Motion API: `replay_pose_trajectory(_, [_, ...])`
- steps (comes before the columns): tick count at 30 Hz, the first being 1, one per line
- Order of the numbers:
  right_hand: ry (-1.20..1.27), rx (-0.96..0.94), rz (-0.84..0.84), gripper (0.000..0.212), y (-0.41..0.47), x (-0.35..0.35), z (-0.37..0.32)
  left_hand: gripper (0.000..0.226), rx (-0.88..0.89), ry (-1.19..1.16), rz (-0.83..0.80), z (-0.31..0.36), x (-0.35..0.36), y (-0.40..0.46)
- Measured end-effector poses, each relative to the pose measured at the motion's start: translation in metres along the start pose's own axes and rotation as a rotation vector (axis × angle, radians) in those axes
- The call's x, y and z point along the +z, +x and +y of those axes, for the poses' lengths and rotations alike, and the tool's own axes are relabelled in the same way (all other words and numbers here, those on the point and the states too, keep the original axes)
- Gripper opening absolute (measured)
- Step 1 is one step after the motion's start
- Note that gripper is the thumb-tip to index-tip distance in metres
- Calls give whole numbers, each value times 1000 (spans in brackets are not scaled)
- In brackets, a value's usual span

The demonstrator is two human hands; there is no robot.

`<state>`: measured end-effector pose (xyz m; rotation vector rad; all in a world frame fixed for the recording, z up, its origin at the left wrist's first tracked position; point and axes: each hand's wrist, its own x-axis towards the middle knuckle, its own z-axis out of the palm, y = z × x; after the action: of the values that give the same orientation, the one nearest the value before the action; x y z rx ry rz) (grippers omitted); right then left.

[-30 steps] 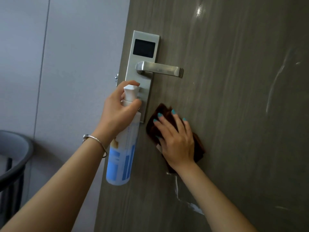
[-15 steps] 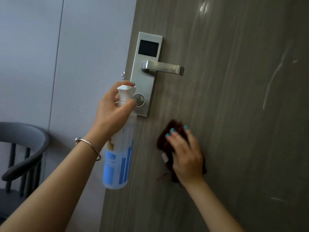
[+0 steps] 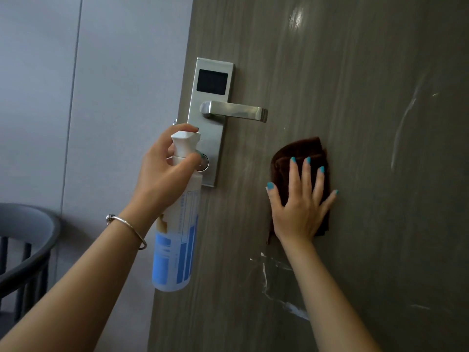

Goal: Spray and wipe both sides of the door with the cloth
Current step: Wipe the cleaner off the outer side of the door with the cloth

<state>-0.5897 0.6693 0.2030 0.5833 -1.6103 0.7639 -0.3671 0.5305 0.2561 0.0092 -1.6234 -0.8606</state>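
Now the right hand [image 3: 300, 209] lies flat with fingers spread straight, pressing the brown cloth [image 3: 299, 153] against the door [image 3: 355, 72], right of the lock plate [image 3: 210, 118] and below the lever [image 3: 236, 111]. White streaks [image 3: 281, 293] mark the door beneath that wrist. Further left, the left hand [image 3: 165, 174] grips the neck of the spray bottle [image 3: 177, 245], forefinger curled over its white nozzle and thumb against the neck; the bottle hangs upright in front of the door's edge, overlapping the plate's lower corner. A bracelet [image 3: 127, 228] circles the left wrist. Beyond, a dark chair [image 3: 28, 240] stands by the grey wall [image 3: 101, 97].
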Motion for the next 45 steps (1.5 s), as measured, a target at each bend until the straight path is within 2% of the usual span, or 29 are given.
replay_pose_trajectory(3, [-28,-55,13,59,8,-5,29,36,-3,-5,-11,0,2,3])
replay_pose_trajectory(8, [25,257,64,55,41,-15,30,35,11,-1,-12,1,2,10])
replay_pose_trajectory(11, [45,324,120,53,61,-5,-1,34,24,5,-10,3,0,14])
replay_pose_trajectory(13, [31,238,143,53,64,3,-27,34,31,5,-10,4,-3,17])
replay_pose_trajectory(18, [19,-197,51,51,26,24,-82,35,65,30,-2,16,-6,25])
replay_pose_trajectory(23, [-12,-340,23,50,39,10,-33,34,81,26,10,29,-5,25])
replay_pose_trajectory(28, [-7,61,75,53,44,-14,48,35,70,-15,25,36,-1,23])
replay_pose_trajectory(31, [56,332,98,54,42,-10,26,35,79,-10,18,39,-3,19])
replay_pose_trajectory(33, [101,402,148,54,40,-4,-6,36,85,7,22,40,-7,18])
replay_pose_trajectory(36, [61,122,104,52,24,8,-39,38,77,15,38,39,-15,17])
replay_pose_trajectory(38, [48,-59,66,51,22,9,-35,35,77,11,44,40,-19,17])
replay_pose_trajectory(43, [82,-456,-17,42,16,-7,23,36,79,33,9,47,-12,14])
replay_pose_trajectory(45, [57,-458,-18,41,9,-17,59,37,69,27,4,51,-6,11])
